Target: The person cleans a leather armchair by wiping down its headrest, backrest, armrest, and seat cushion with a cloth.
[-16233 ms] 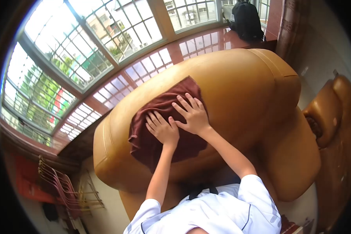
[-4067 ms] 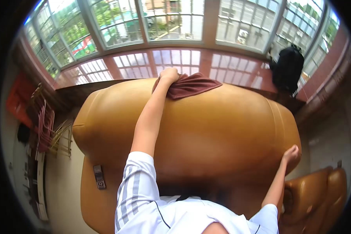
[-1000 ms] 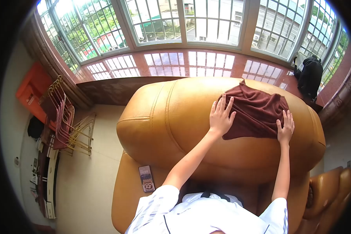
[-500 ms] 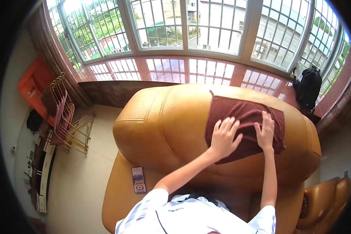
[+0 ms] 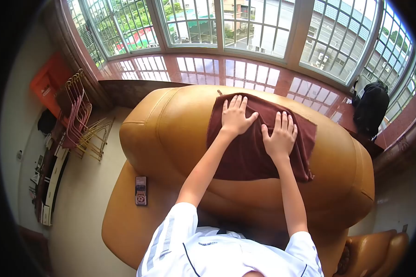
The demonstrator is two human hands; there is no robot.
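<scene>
A dark maroon cloth (image 5: 245, 159) lies spread over the backrest of a tan leather sofa (image 5: 185, 124), with wrinkles running across it. My left hand (image 5: 237, 115) rests flat near the cloth's upper left edge, fingers spread and pointing toward the windows. To its right, my right hand (image 5: 280, 137) also presses flat on the cloth, fingers stretched out and thumb apart. Neither hand grips anything.
A phone (image 5: 141, 190) lies on the sofa seat to the left. Stacked metal-framed chairs (image 5: 81, 115) stand by the left wall. A black backpack (image 5: 371, 108) sits on the reddish window ledge (image 5: 194, 74). Barred windows (image 5: 256, 27) run along the back.
Both hands have moved left and toward the far edge of the cloth and now lie flatter. The cloth has shifted slightly left on the backrest. The camera view has also shifted.
</scene>
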